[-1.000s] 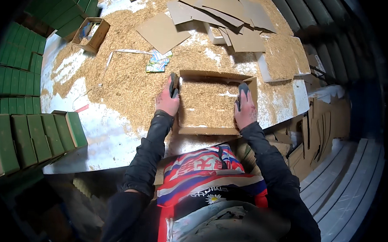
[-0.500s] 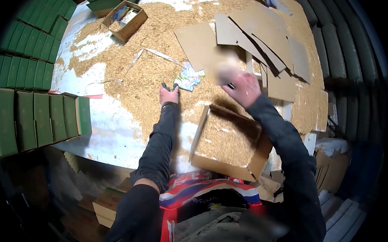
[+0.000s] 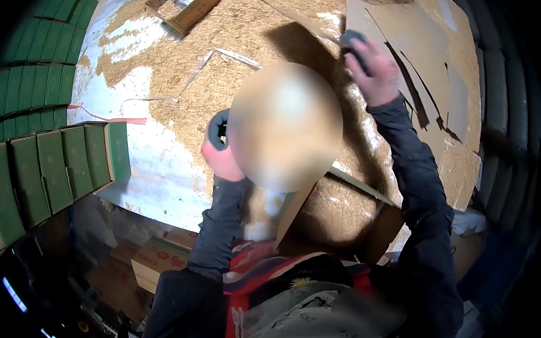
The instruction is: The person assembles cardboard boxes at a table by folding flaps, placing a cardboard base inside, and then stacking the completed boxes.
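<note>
My left hand (image 3: 220,151), dark covers on its fingertips, is curled at the left rim of a round blurred patch. What its fingers hold, if anything, is hidden there. Farther right, my right hand (image 3: 373,70), also with dark fingertip covers, pinches the right end of a thin cardboard sheet (image 3: 311,25). That sheet is tilted up, seen almost edge-on, and casts a dark shadow. Close to my body stands an open cardboard box (image 3: 384,233) holding tan shavings-like filler; the blur covers part of its left side.
Loose tan filler (image 3: 172,66) is spread over the pale table (image 3: 160,175). Flat cardboard sheets (image 3: 423,48) lie at the right. An open box (image 3: 196,12) with packets stands at the back. Green boxes (image 3: 59,164) line the left; a white strap (image 3: 196,73) lies on the filler.
My right hand has moved away from me and taken hold of a cardboard sheet, lifting it. My left hand has curled and shifted slightly left and nearer. The view has shifted.
</note>
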`<action>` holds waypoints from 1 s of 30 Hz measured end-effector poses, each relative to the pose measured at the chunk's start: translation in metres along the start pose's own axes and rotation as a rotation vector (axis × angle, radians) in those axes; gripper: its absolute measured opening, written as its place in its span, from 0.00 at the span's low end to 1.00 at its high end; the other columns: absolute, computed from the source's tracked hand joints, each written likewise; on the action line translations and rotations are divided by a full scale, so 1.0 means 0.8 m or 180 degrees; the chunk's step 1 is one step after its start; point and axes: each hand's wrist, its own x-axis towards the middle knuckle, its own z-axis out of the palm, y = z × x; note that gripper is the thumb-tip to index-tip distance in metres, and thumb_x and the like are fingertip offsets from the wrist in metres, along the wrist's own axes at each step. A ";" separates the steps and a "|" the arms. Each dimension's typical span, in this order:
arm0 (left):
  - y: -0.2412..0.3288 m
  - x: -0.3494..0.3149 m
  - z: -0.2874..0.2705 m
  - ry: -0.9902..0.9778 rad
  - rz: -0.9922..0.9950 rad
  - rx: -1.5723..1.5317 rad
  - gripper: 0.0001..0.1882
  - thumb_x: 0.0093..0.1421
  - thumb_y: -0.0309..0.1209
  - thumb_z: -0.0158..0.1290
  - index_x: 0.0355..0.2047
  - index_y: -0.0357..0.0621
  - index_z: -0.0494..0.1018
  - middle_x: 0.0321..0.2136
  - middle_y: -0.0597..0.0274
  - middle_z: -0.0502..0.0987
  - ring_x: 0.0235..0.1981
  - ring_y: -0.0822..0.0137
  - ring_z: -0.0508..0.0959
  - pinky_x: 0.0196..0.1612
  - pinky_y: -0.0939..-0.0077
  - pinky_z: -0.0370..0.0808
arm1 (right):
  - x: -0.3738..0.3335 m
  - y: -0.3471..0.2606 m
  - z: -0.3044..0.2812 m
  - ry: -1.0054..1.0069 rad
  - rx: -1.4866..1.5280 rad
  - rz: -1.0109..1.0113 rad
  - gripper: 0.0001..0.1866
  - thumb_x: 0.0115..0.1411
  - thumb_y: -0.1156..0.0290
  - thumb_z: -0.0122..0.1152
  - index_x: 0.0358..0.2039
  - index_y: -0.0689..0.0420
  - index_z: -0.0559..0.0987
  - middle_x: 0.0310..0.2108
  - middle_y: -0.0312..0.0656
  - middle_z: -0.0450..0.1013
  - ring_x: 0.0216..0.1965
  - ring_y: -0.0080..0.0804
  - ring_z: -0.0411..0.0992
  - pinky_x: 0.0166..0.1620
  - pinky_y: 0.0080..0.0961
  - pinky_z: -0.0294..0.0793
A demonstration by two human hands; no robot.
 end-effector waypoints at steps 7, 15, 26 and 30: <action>-0.035 -0.183 0.002 -0.3835 0.0793 0.0506 0.18 0.43 0.27 0.48 0.39 0.49 0.70 0.44 0.53 0.67 0.45 0.51 0.68 0.45 0.59 0.66 | -0.129 -0.110 -0.237 0.0598 0.1259 0.0772 0.18 0.45 0.78 0.56 0.39 0.67 0.72 0.44 0.51 0.67 0.40 0.40 0.69 0.44 0.31 0.68; 0.103 -0.164 -0.029 -0.2426 0.2398 0.0908 0.13 0.42 0.18 0.42 0.30 0.35 0.70 0.34 0.48 0.71 0.35 0.57 0.72 0.42 0.67 0.69 | -0.364 -0.164 -0.265 -0.2487 0.2188 0.1620 0.09 0.42 0.67 0.53 0.28 0.50 0.73 0.30 0.36 0.65 0.40 0.32 0.64 0.39 0.36 0.64; 0.036 -0.179 0.015 -0.3468 0.1394 0.1133 0.25 0.52 0.30 0.48 0.51 0.39 0.60 0.44 0.51 0.68 0.46 0.61 0.69 0.45 0.69 0.68 | -0.370 -0.112 -0.308 -0.0898 0.2604 0.3358 0.21 0.52 0.72 0.48 0.49 0.56 0.66 0.40 0.42 0.68 0.38 0.31 0.67 0.44 0.33 0.64; -0.067 -0.121 -0.055 -0.2663 -0.0711 0.0172 0.34 0.47 0.32 0.52 0.54 0.38 0.55 0.45 0.51 0.67 0.43 0.64 0.68 0.45 0.70 0.67 | -0.499 -0.073 -0.183 -0.1037 0.2406 0.3811 0.36 0.46 0.64 0.59 0.55 0.62 0.58 0.50 0.51 0.60 0.53 0.41 0.57 0.52 0.37 0.59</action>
